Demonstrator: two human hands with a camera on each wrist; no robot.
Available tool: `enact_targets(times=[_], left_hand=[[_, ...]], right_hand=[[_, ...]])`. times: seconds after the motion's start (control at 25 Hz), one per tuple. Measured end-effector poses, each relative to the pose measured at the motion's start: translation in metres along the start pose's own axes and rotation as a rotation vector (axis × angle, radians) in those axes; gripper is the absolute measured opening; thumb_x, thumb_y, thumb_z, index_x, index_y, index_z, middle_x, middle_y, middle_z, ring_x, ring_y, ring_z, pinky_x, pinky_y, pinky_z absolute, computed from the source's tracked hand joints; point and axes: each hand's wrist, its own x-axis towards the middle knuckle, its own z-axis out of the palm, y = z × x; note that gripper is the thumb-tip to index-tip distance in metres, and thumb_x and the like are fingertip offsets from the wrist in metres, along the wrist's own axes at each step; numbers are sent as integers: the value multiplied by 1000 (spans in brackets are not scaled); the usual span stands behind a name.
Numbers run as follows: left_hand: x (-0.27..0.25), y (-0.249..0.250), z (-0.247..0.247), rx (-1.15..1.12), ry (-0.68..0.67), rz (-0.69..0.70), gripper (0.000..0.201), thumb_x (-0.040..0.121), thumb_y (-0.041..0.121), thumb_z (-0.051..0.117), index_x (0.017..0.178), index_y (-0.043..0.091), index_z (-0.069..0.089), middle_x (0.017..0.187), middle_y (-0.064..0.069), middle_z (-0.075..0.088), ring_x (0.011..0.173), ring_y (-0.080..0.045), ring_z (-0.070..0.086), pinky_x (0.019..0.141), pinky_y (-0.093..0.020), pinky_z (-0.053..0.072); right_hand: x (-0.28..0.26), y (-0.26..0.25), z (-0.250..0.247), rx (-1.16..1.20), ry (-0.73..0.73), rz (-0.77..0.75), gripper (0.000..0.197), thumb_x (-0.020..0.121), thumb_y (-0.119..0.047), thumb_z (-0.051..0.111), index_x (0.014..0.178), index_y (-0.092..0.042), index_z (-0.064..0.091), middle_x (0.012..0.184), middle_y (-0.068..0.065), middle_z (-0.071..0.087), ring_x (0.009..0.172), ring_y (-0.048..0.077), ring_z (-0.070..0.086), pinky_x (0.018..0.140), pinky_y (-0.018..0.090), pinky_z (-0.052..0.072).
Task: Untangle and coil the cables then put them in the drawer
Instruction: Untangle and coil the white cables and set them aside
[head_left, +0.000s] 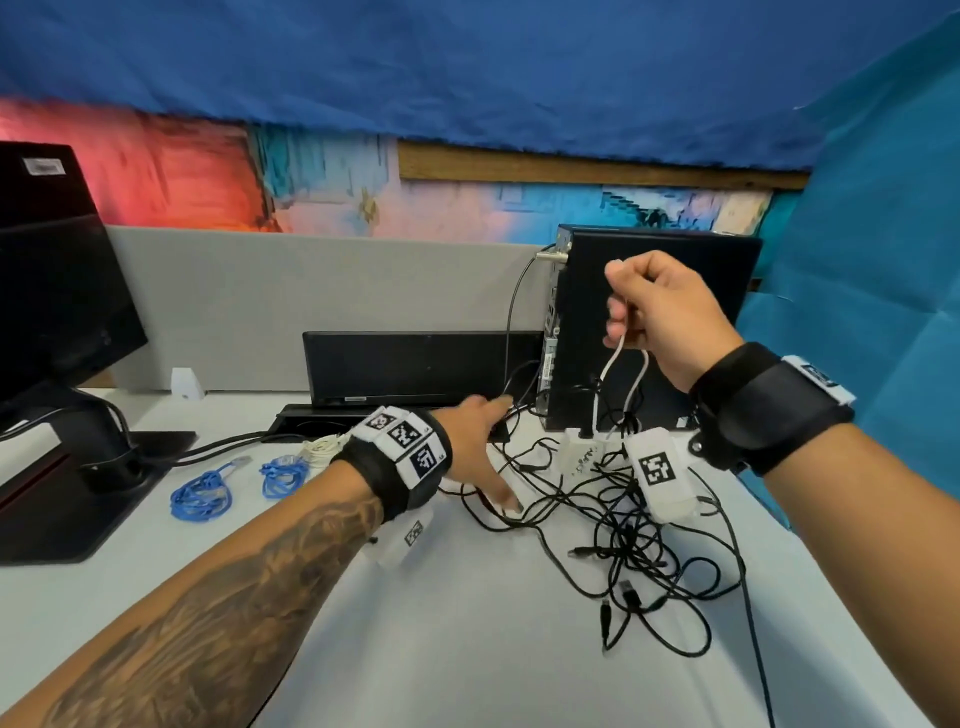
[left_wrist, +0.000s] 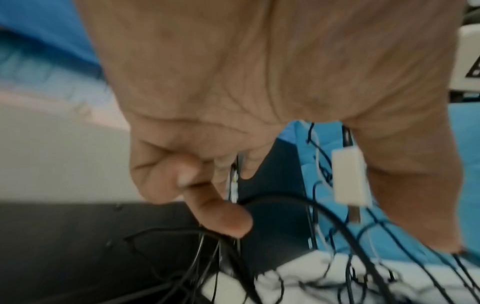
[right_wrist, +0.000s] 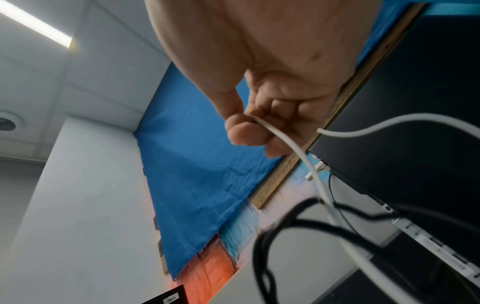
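A white cable (head_left: 618, 358) hangs in two strands from the right hand (head_left: 660, 312), whose grip is closed on it, the line pinched between thumb and curled fingers (right_wrist: 249, 131) at about 1 o'clock in the head view, raised above the worktop (head_left: 441, 639). Its lower end runs down to a small white adapter block (head_left: 582, 452) just above the heap; how they join is hard to make out behind the wrist device. Beneath, from 3 to 5 o'clock, lies a tangle of black cables (head_left: 623, 535) spread over the worktop, with loose plugs showing at its near edge. The left hand (head_left: 483, 447) reaches into the tangle's 9 o'clock side with fingers extended, grip open; the left wrist view is blurred, and whether a fingertip hooks a strand cannot be told. At 8 o'clock, well apart from the heap, lie two blue cable bundles (head_left: 202, 493) and a pale bundle (head_left: 322, 447) partly hidden by the left wrist. Behind the hands stands a black computer case (head_left: 665, 291), a black flat unit (head_left: 415, 369) beside it at 12 o'clock, and a monitor (head_left: 57, 291) cut off at 9 o'clock. No drawer shows.
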Motion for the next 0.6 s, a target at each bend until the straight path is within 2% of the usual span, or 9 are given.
enact_targets(times=[0.08, 0.16, 0.24, 0.32, 0.36, 0.4, 0.48, 0.52, 0.6], left_hand=[[-5, 15, -19, -159, 224, 88, 114, 66, 66, 78, 155, 27, 18, 155, -4, 31, 137, -23, 43, 107, -40, 44], [-4, 32, -31, -489, 401, 231, 89, 78, 58, 73, 150, 24, 34, 146, 0, 45, 125, -15, 52, 97, -27, 48], [-2, 51, -37, -803, 294, 319, 74, 88, 47, 68, 150, 24, 36, 143, 5, 50, 95, -5, 61, 71, -15, 49], [0, 63, -40, -898, 200, 351, 55, 95, 40, 62, 144, 21, 46, 127, 5, 60, 64, 4, 60, 56, -11, 43], [2, 66, -42, -858, 241, 362, 40, 96, 37, 60, 132, 20, 59, 114, 5, 66, 59, 7, 59, 57, -12, 43], [7, 65, -45, -817, 312, 378, 27, 95, 36, 62, 117, 22, 69, 102, 6, 70, 64, 9, 61, 63, -15, 45], [13, 60, -50, -813, 389, 399, 14, 87, 36, 68, 93, 26, 76, 95, 6, 74, 91, -1, 67, 87, -26, 51], [16, 55, -52, -826, 403, 402, 11, 86, 33, 68, 88, 25, 76, 96, 5, 75, 101, -9, 67, 97, -29, 49], [16, 46, -53, -809, 424, 388, 20, 96, 24, 59, 90, 15, 75, 95, -1, 75, 98, -15, 69, 96, -26, 49]], right_hand=[[0, -6, 4, 13, -53, 19, 11, 105, -23, 53, 98, -17, 59, 68, -1, 56, 53, 13, 53, 62, 32, 54], [1, -13, 11, 36, -116, 14, 14, 104, -17, 51, 107, -14, 64, 73, 0, 61, 61, 14, 58, 68, 32, 54], [3, -22, 17, -4, -159, -31, 20, 102, -14, 51, 112, -11, 68, 78, 1, 66, 72, 15, 63, 77, 32, 55], [1, -31, 23, -75, -195, -76, 22, 101, -13, 52, 113, -8, 70, 81, 5, 67, 78, 16, 65, 81, 32, 55], [-1, -33, 27, -91, -211, -76, 22, 101, -13, 53, 114, -6, 69, 83, 7, 68, 79, 16, 65, 80, 32, 56], [-3, -34, 31, -83, -225, -56, 22, 100, -11, 54, 115, -3, 68, 85, 9, 68, 77, 17, 66, 75, 30, 58], [-5, -33, 40, -6, -234, 8, 20, 99, -6, 56, 116, 3, 63, 86, 14, 70, 73, 21, 67, 65, 29, 61], [-5, -33, 42, 19, -228, 12, 16, 99, -4, 57, 112, 3, 61, 87, 15, 73, 73, 22, 69, 65, 29, 60], [1, -29, 41, -78, -187, -71, 8, 98, -5, 59, 105, -5, 61, 92, 13, 76, 80, 16, 71, 68, 20, 56]])
